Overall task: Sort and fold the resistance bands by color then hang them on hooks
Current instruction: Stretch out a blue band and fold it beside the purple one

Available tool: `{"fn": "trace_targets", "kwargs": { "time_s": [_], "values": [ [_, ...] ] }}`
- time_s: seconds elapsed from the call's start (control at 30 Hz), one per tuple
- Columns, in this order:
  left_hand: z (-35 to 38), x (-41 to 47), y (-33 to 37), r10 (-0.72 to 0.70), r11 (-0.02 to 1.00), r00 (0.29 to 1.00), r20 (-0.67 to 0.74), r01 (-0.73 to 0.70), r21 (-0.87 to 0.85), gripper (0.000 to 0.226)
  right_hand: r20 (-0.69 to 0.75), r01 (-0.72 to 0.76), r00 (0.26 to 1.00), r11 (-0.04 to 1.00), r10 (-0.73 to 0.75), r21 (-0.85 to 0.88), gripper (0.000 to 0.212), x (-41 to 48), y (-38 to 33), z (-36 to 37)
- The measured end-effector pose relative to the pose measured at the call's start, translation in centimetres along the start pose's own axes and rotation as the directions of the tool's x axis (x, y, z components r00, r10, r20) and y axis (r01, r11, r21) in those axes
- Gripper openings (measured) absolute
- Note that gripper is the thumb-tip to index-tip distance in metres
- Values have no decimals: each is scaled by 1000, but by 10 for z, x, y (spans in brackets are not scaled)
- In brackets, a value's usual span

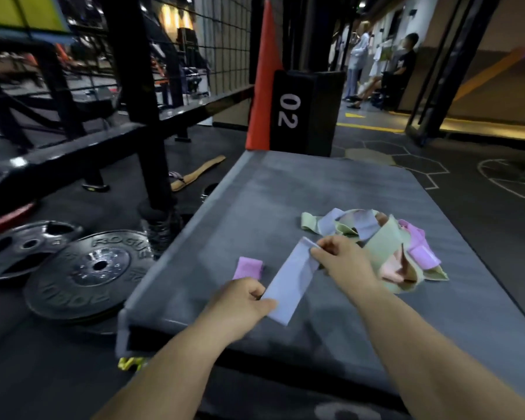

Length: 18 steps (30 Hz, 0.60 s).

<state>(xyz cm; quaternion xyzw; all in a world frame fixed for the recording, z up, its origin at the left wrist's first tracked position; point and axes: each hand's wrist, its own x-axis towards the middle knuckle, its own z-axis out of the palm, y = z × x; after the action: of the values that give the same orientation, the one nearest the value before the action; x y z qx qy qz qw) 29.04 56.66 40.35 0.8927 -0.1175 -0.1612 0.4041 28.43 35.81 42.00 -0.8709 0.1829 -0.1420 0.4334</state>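
Left grip [240, 301] pinches the near end of a flat lavender fabric resistance band [291, 277], right grip [343, 262] pinches its far end, low centre over the grey padded mat [315, 183]. Folded pink band [249, 267] lies just left; tangled green-lavender-pink pile [382, 247] sits right of centre.

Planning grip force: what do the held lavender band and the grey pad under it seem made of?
Flat lavender resistance band: probably soft matte fabric or thin elastic; it bends without shine. Thick grey padded mat: likely matte vinyl-covered foam, judging by its seamed edge.
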Motion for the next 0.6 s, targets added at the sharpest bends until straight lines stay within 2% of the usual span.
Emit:
{"fn": "trace_targets", "kwargs": {
  "time_s": [0.1, 0.23, 0.3, 0.43, 0.6],
  "values": [
    [-30, 0, -24, -60, 997, 997, -50, 57, -55, 24, 57, 36, 998, 999, -36, -3, 7, 14, -25, 43],
    [-59, 1, -53, -76, 995, 979, -190, 87, 53, 19, 146, 42, 989, 998, -36, -42, 7, 26, -52, 91],
    [-68, 4, -67, -113, 990, 968, -225, 128, 53, 17, 192, 59, 981, 994, -40, -96, 5, 31, -61, 111],
    [-80, 11, -87, -181, 977, 954, -240, 202, 67, 17, 223, 88, 974, 984, -52, -158, 4, 38, -74, 144],
    [-84, 16, -99, -232, 964, 945, -231, 254, 73, 16, 246, 57, 969, 968, 5, -245, 3, 43, -74, 167]
  ]
}}
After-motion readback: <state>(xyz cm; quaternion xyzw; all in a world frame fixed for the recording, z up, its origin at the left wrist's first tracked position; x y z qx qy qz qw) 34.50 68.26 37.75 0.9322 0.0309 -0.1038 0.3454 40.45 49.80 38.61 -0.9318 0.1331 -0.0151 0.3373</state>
